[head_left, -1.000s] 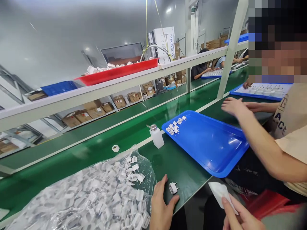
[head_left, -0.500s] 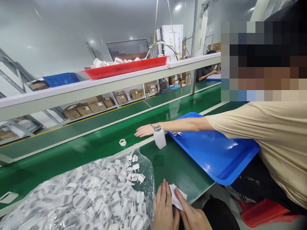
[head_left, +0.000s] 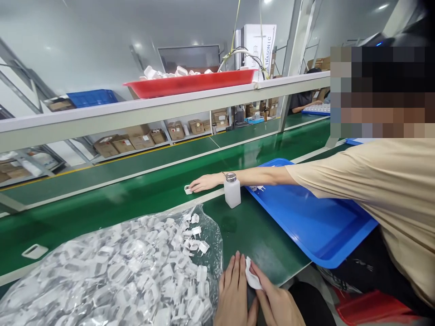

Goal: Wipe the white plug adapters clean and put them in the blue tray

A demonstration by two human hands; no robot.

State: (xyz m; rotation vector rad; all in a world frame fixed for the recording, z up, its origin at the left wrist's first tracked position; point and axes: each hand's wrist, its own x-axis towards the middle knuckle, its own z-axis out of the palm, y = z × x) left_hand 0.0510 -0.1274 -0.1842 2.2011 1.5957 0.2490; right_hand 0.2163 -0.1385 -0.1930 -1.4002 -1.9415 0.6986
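Note:
My left hand [head_left: 234, 286] rests at the bench's front edge, its fingers stretched out side by side and pointing forward. Nothing shows in it, though its palm is hidden. Close beside it on the right, my right hand [head_left: 274, 296] pinches a folded white wipe [head_left: 252, 275] between thumb and fingers. Left of my hands lies a large clear plastic bag [head_left: 217, 244] full of white plug housings [head_left: 142, 271], a few of them with pins. A white plastic bottle [head_left: 232, 194] with a metal pump top stands upright farther back.
A co-worker's hand [head_left: 205, 182] reaches over a blue tray [head_left: 306, 226] to a white housing [head_left: 187, 189] on the green conveyor [head_left: 112, 199]. Another white housing [head_left: 35, 251] lies at the left. A red tray [head_left: 193, 83] of white parts sits on the overhead shelf [head_left: 102, 112].
The co-worker's hand has come to touch the white housing on the conveyor. My right hand's wipe looks more folded and turned edge-on. The view has shifted slightly.

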